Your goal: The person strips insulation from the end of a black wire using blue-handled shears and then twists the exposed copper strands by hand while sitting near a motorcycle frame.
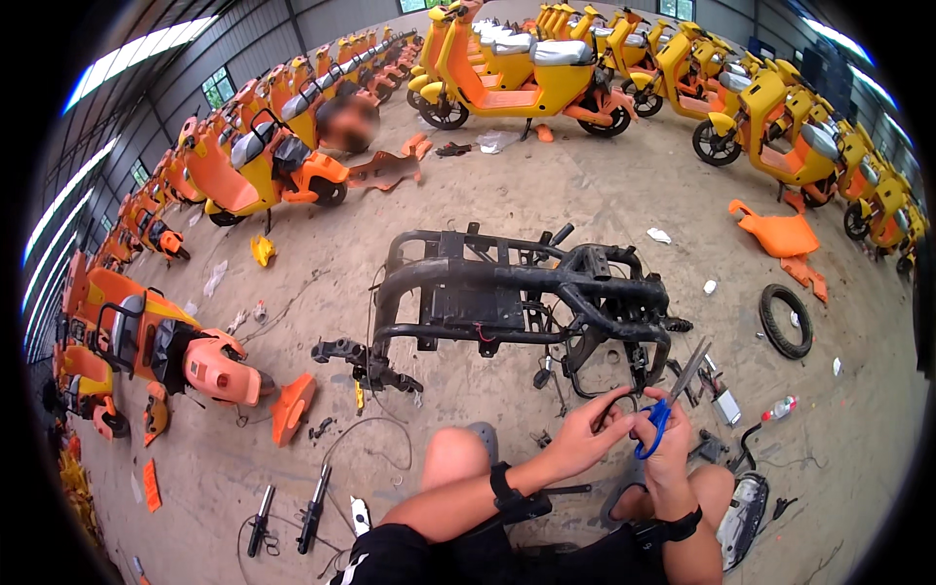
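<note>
In front of my knees, my right hand (667, 462) is closed on a pair of scissors (652, 429) with blue handles. Their bare metal blades point up and away to the right, slightly parted. Close beside it, my left hand (585, 437) pinches a thin dark cord (628, 398), which curves toward the scissors; its full length is hard to make out. Just beyond both hands, a black scooter frame (468, 278) lies on the floor. Dark bands circle both my wrists.
Shock absorbers (313, 509) and a loose cable (343, 429) lie at the near left. A black tyre (786, 322), a plastic bottle (780, 408) and orange panels (780, 232) are on the right. Yellow and orange scooters (526, 83) stand in rows around the back and left.
</note>
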The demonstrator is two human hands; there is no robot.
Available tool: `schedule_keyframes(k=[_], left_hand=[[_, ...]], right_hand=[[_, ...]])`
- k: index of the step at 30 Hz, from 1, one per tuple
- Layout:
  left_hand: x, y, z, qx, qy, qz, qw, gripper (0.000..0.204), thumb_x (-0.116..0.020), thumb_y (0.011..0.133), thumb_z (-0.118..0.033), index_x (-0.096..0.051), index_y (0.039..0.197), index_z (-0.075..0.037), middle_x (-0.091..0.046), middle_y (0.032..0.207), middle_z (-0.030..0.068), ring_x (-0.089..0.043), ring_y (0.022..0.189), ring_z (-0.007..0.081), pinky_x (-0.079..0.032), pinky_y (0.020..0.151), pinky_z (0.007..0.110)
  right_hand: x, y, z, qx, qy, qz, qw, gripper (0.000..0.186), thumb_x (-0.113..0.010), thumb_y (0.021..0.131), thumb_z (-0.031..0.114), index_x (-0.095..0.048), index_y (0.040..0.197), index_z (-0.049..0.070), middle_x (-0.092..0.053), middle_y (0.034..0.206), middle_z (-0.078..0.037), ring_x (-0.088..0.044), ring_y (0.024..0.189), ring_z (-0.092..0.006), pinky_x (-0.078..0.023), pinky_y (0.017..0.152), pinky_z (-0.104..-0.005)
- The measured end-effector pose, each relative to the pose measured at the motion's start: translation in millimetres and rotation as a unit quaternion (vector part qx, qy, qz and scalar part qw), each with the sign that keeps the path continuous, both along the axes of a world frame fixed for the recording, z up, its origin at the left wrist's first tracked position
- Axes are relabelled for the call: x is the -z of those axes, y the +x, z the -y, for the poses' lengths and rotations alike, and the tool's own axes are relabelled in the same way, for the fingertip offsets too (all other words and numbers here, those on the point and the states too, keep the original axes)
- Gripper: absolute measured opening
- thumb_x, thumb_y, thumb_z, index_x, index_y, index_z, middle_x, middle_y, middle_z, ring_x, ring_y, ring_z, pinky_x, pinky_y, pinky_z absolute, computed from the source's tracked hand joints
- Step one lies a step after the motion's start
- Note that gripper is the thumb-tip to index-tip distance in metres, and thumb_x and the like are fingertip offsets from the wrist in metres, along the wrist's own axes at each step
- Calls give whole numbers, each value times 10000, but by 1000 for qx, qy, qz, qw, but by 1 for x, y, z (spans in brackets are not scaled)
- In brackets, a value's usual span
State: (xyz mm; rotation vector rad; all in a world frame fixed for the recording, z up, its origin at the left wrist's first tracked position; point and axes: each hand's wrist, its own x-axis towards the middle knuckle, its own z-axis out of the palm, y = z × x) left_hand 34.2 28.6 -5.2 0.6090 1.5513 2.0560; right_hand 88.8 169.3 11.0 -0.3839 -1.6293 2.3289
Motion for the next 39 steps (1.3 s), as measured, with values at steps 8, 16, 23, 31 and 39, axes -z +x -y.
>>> schedule_keyframes(k=[8, 16, 23, 31, 39], left_hand=[[-2, -2, 8, -5, 17, -23, 1000, 523, -630, 925, -149, -403, 1378, -22, -506, 948, -9, -492, 835, 51, -406, 723, 195], [-14, -5, 5, -35, 13, -11, 999, 358, -688, 876, -127, -598, 1198, -1, -532, 867, -11, -480, 729, 29, -401, 628, 176], [-16, -7, 13, -61, -30, -66, 996, 357, -660, 900, -113, -586, 1219, 28, -614, 947, 26, -544, 812, 47, -437, 681, 184], [-10, -12, 14, -94, 35, 7, 995, 180, -643, 904, -70, -651, 1055, 28, -611, 943, 22, -558, 832, 61, -433, 696, 190], [-8, -16, 21, -114, -17, -65, 991, 128, -657, 892, -80, -674, 963, 25, -580, 864, 4, -488, 688, 40, -369, 589, 192]], right_hand=[[6, -2, 4, -45, -10, -9, 999, 441, -731, 813, 43, -513, 1195, 4, -656, 798, -25, -592, 686, -71, -450, 631, -190], [2, -3, 6, -55, -20, -27, 998, 419, -725, 809, 19, -519, 1173, -4, -691, 887, -99, -667, 812, -145, -518, 735, -245], [-5, -5, 8, -70, -9, 1, 997, 414, -738, 796, 17, -548, 1163, 4, -674, 860, -62, -646, 789, -112, -512, 722, -231], [-11, -3, 2, -43, -37, 26, 998, 467, -758, 764, 45, -554, 1182, 7, -658, 810, -36, -609, 708, -96, -465, 640, -209], [-12, -1, -4, -66, -33, 6, 997, 444, -738, 792, 25, -537, 1186, -8, -682, 1032, -136, -645, 926, -142, -508, 812, -245]])
